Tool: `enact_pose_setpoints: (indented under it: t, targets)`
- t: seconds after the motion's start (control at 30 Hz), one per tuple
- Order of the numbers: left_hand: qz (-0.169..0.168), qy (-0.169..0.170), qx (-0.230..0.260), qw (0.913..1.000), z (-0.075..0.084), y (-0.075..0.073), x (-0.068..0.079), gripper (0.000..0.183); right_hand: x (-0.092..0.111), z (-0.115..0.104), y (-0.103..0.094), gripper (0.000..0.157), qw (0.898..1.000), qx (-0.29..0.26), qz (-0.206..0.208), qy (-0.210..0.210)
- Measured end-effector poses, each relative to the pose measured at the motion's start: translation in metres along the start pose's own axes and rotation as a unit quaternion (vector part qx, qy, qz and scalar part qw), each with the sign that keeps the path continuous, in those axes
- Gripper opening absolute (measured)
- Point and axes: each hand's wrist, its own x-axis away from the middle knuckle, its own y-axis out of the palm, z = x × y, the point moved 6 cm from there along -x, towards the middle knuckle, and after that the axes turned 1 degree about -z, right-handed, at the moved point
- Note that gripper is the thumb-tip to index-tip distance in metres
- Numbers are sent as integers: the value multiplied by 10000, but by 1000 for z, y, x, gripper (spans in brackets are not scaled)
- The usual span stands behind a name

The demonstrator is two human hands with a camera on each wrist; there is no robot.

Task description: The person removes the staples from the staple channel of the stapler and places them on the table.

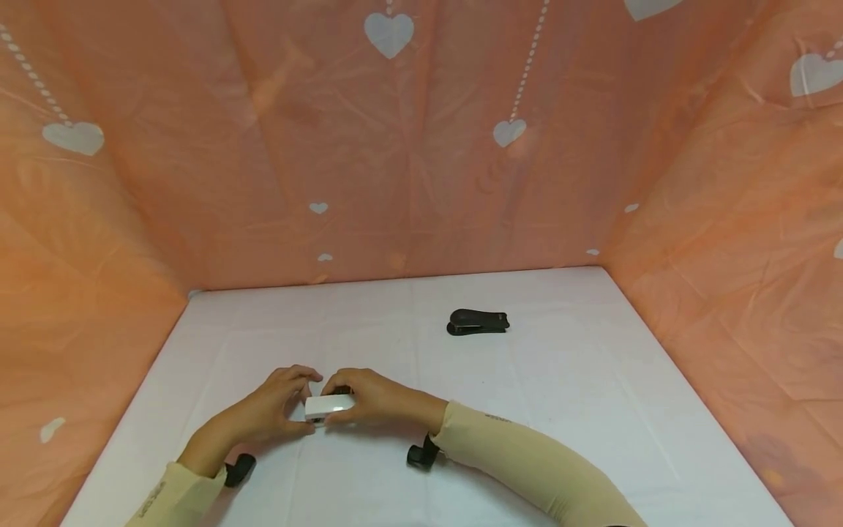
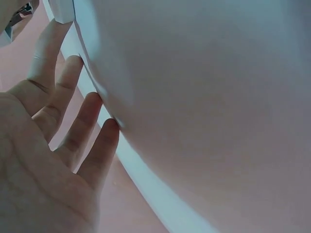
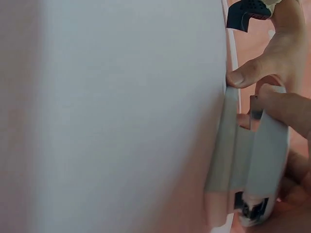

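A white stapler (image 1: pixel 326 405) stands low on the white table between the two hands. From the right, my right hand (image 1: pixel 378 395) grips its upper arm, thumb on the near side. In the right wrist view the stapler's top (image 3: pixel 266 150) is tilted up from its base (image 3: pixel 223 145), with a gap between them. My left hand (image 1: pixel 270 402) is at the left end, thumb and index finger on either side of the base. The other left fingers (image 2: pixel 90 116) are spread, their tips at the tabletop.
A black stapler (image 1: pixel 478 321) lies farther back, right of the hands. Orange cloth walls (image 1: pixel 408 161) with hearts enclose the white tabletop (image 1: pixel 560 380) at the back and both sides. Black wrist cameras (image 1: pixel 421 455) hang below the sleeves.
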Motion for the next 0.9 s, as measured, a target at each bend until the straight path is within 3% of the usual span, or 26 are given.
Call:
enact_pose_setpoints:
  t: [0.43,0.9]
  targets:
    - [-14,108,-286,9995,4,0,-2,43,-1,-1,3,34,9995,219,-178,-121]
    - [-181,-82,-199,9996,4,-1,-4,41,2,1,2,35,9989,64,-384,-244]
